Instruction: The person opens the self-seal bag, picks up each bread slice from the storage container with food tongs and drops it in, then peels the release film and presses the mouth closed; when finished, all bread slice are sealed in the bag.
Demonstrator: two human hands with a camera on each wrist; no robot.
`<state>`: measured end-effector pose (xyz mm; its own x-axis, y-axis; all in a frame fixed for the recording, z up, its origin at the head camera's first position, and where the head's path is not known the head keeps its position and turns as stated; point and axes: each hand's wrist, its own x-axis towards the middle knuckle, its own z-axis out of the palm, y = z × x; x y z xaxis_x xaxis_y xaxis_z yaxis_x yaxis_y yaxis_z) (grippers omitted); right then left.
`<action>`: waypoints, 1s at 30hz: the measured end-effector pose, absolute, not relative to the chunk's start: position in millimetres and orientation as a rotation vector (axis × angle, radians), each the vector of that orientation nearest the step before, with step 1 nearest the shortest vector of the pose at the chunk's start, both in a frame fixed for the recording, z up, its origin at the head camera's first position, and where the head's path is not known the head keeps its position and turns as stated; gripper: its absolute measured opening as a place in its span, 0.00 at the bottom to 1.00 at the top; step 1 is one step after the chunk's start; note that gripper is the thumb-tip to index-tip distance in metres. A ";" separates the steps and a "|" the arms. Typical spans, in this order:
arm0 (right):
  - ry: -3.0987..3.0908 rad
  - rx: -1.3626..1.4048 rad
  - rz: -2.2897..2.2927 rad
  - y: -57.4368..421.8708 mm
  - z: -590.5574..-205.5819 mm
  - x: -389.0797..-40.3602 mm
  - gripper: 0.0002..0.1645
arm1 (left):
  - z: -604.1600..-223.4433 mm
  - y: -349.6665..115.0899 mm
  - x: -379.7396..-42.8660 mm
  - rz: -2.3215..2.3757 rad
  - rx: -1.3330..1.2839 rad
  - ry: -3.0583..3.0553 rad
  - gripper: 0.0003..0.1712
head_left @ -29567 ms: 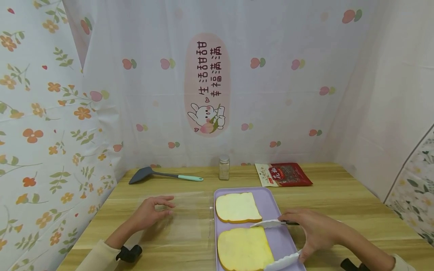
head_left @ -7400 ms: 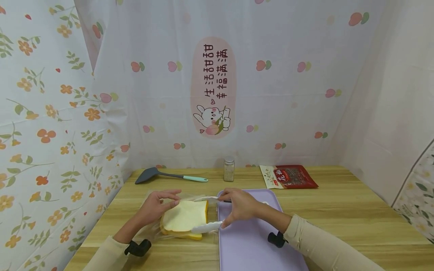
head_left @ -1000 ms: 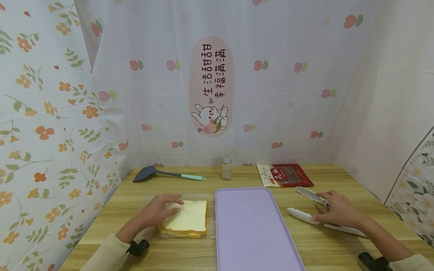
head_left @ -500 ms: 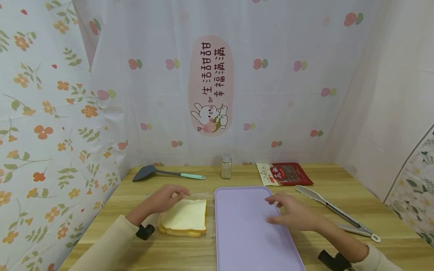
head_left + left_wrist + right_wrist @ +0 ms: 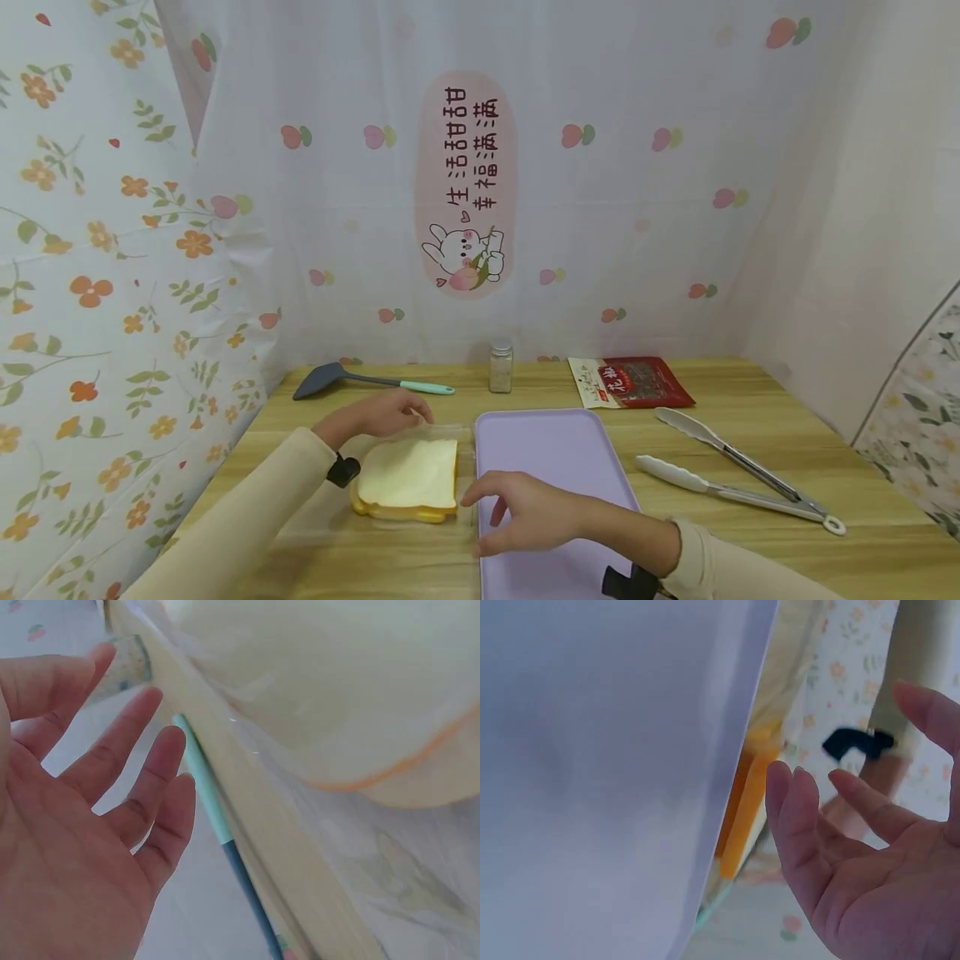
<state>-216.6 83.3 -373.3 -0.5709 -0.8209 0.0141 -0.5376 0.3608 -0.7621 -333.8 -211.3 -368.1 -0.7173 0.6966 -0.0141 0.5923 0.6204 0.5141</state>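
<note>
Two stacked bread slices [image 5: 408,473] lie in a clear plastic bag [image 5: 467,467] left of the tray. My left hand [image 5: 386,414] hovers at the stack's far edge, its relaxed fingers holding nothing. In the left wrist view, the same hand [image 5: 105,780] shows an empty palm beside the bagged bread [image 5: 315,682]. My right hand [image 5: 525,510] is above the lilac tray [image 5: 536,437], fingers spread toward the bag's right edge. The right wrist view shows that hand [image 5: 877,862] empty, near the tray [image 5: 615,765] and the bread's orange crust [image 5: 746,810].
Metal tongs with white tips [image 5: 705,485] lie spread on the table right of the tray. Along the back are a spatula [image 5: 375,381], a glass spice jar [image 5: 501,367] and a red spice packet [image 5: 637,383]. A patterned curtain [image 5: 637,183] stands behind the table.
My right hand has let go of the tongs, leaving them on the table, and moved left across the tray to the bag. My left hand has shifted slightly away and right.
</note>
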 end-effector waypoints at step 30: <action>1.892 -0.887 -1.237 40.7 -399.5 -194.0 0.24 | -390.2 -206.7 -343.3 0.940 0.838 2.428 0.13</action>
